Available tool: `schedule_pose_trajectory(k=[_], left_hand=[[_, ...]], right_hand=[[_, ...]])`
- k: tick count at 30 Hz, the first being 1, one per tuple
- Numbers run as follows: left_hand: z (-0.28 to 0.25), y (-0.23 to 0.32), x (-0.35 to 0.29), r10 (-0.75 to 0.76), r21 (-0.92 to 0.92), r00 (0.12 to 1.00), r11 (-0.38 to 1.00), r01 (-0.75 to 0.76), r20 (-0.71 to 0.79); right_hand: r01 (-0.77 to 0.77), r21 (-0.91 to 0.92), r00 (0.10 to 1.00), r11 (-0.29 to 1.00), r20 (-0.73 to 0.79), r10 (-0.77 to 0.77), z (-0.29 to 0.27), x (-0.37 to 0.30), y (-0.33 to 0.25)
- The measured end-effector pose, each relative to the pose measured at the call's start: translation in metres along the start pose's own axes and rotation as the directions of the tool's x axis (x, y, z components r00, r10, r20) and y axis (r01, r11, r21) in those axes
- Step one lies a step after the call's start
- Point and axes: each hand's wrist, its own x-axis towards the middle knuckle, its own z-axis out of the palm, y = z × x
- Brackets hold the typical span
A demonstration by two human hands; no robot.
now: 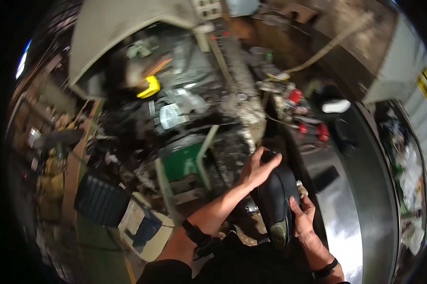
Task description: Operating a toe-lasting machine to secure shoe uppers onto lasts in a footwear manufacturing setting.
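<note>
A black shoe (276, 196), with an olive-green piece like a last (279, 233) showing at its near end, is held lengthwise in front of my body. My left hand (260, 169) wraps over its far end, thumb and fingers on either side. At the near right side, my right hand (303, 215) presses the shoe with its thumb. A small cream-coloured, crumpled thing (302, 188) shows just beyond the right fingers; I cannot tell what it is or whether they hold it. The shoe hides part of the right fingers.
On the right stands a shiny metal bench (339, 213) with a dark flat object (326, 178) and red-handled items (322, 132). A green-seated stool (181, 165) and a black-backed chair (101, 200) stand at left. Beyond, a pale machine hood (128, 21) covers blurred clutter and a yellow object (150, 87).
</note>
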Motion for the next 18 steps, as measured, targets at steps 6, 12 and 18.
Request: schedule_pose_trajectory(k=[6, 12, 18], left_hand=[[-0.231, -0.037, -0.003, -0.095, -0.652, 0.993, 0.757, 0.028, -0.068], [-0.266, -0.077, -0.049, -0.337, -0.976, 0.936, 0.215, -0.029, -0.102], [-0.279, -0.091, -0.018, -0.476, -0.992, 0.877, 0.125, -0.006, -0.066]], right_hand=[[-0.236, 0.100, 0.948, 0.966, 0.242, 0.207, 0.189, 0.023, 0.005], [-0.293, 0.192, 0.882, 0.937, 0.432, 0.187, 0.308, 0.039, 0.023], [-0.325, 0.294, 0.862, 0.899, 0.483, 0.153, 0.359, 0.069, 0.044]])
